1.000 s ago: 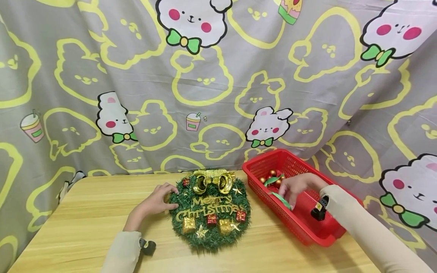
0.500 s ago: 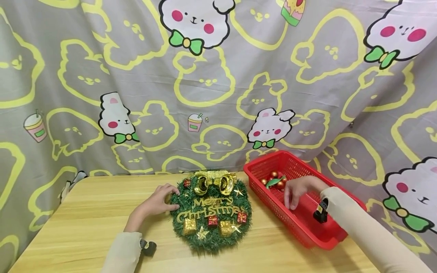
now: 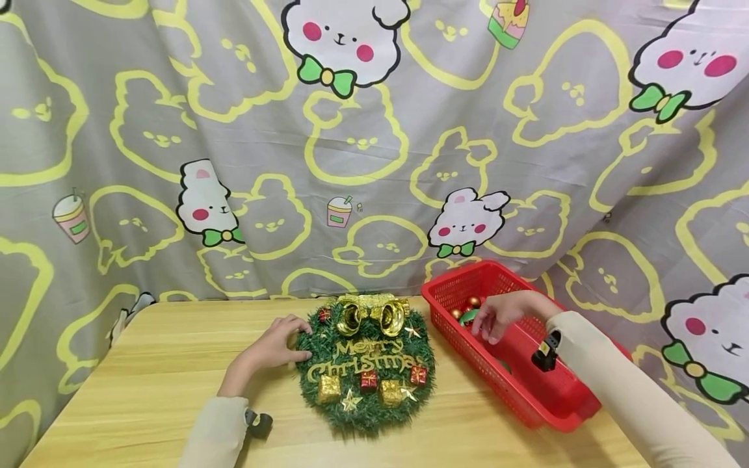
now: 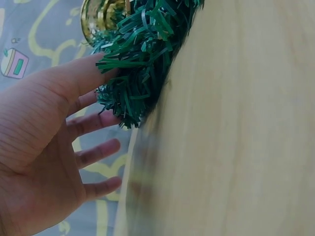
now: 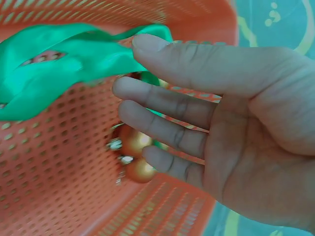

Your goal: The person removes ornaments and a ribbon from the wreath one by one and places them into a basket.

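A green tinsel wreath point(image 3: 365, 422) with gold "Merry Christmas" lettering, gold bells point(image 3: 392, 317), small gift boxes and stars lies on the table. My left hand point(image 3: 274, 348) touches its left edge with thumb and forefinger, the other fingers spread loosely; some fingertips are hidden by tinsel point(image 4: 142, 59). Over the red basket point(image 3: 521, 406), my right hand point(image 3: 506, 313) hangs with fingers nearly straight and nothing gripped. Green ribbon point(image 5: 98, 54) lies close to its thumb in the right wrist view. Beyond the fingers are gold baubles point(image 5: 135, 140), partly covered by the hand.
The wooden table point(image 3: 158, 364) reaches back to a grey curtain point(image 3: 374, 162) with yellow and white cartoon animals. At the wreath's right stands the basket, its perforated walls raised around the baubles and ribbon. Black cameras are strapped to both wrists.
My right hand has shifted toward the back left of the basket, its fingers opening out. The green ribbon beside its fingers earlier now shows lower in the basket. My left hand stays at the wreath.
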